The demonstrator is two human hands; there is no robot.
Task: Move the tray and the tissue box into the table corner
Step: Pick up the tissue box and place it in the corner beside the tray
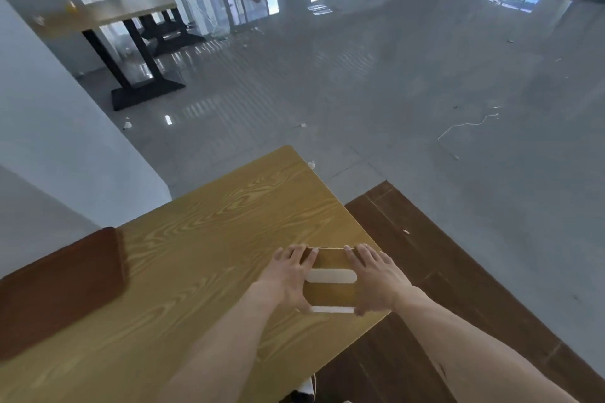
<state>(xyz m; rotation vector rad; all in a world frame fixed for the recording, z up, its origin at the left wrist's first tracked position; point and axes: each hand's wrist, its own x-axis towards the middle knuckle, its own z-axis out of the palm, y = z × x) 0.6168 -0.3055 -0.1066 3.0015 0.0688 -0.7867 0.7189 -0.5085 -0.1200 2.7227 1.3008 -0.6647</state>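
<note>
Tissue box is gripped at its ends by the left hand and right hand, fingers closed over its far edge. It is held near the worktop's right edge; the brown tray is seen well apart at left.

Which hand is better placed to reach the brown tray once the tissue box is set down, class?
Left, probably. The tray lies at the table's left edge, on the left hand's side. The right hand grips the tissue box's far side near the right edge, so it would cross over.
</note>
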